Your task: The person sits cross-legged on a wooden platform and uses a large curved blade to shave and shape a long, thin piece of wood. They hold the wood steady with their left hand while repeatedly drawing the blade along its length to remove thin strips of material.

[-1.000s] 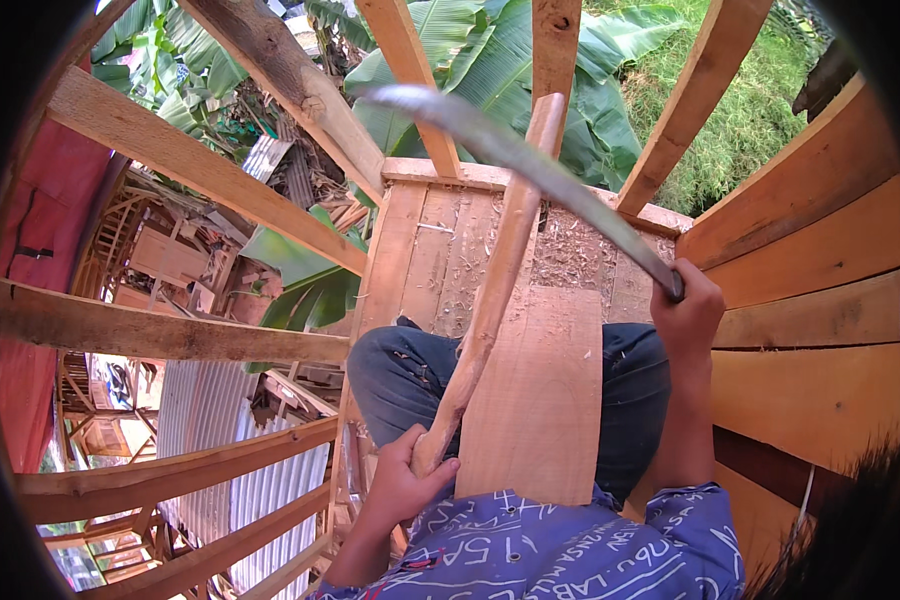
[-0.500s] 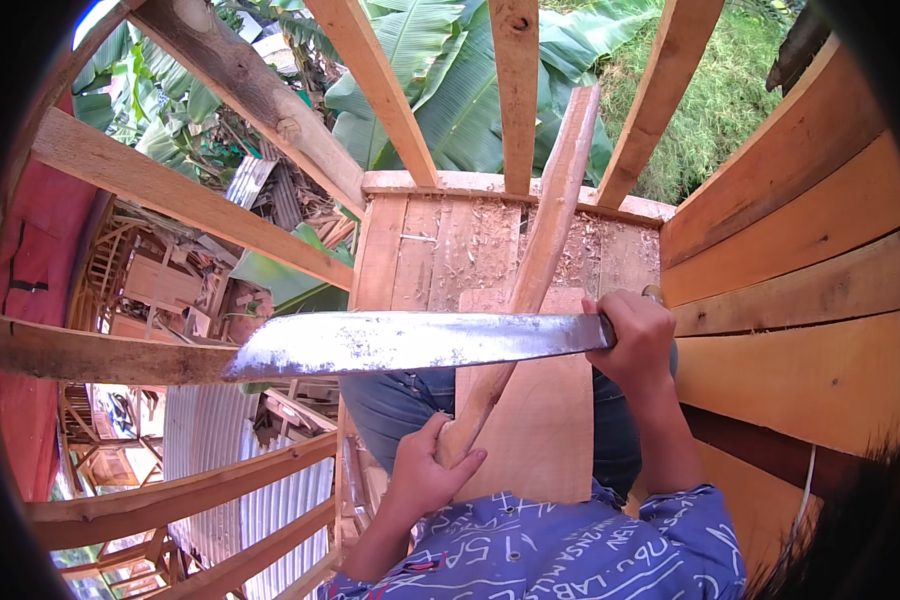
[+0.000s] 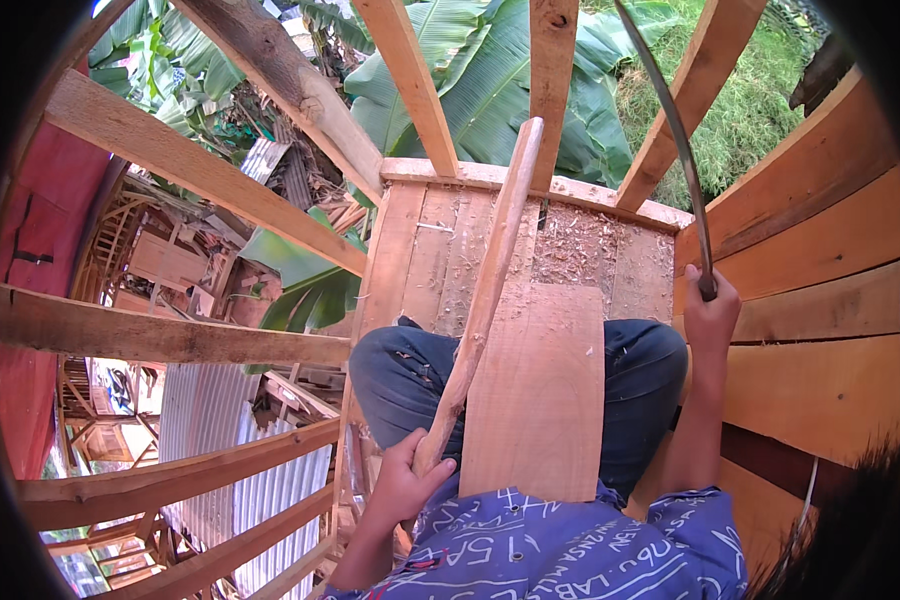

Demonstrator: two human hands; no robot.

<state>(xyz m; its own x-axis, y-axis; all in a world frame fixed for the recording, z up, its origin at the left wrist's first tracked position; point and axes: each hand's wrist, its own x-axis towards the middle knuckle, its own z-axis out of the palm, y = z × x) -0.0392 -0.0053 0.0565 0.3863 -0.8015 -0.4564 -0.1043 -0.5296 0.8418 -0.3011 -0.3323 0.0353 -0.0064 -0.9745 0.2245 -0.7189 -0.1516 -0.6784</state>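
Note:
My left hand (image 3: 407, 477) is closed round the lower end of a long, roughly shaped wooden stick (image 3: 485, 290). The stick slants up and away, past the left edge of a flat board (image 3: 535, 400) that lies between my knees. My right hand (image 3: 711, 305) grips a machete (image 3: 682, 140) by its handle, raised at the right. Its blade points up and away from me, seen nearly edge-on, apart from the stick. Most of the handle is hidden in my fist.
Wood shavings (image 3: 580, 240) litter the plank floor (image 3: 420, 260) ahead of my knees. Wooden rails (image 3: 180, 335) stand at the left and front, and a plank wall (image 3: 810, 300) rises close on the right. Beyond the rails are banana leaves (image 3: 490, 80) and corrugated sheets (image 3: 210, 420).
My right hand has swung the machete from lying across the stick up to the right. The stick's far end has shifted left and lower, still in my left hand.

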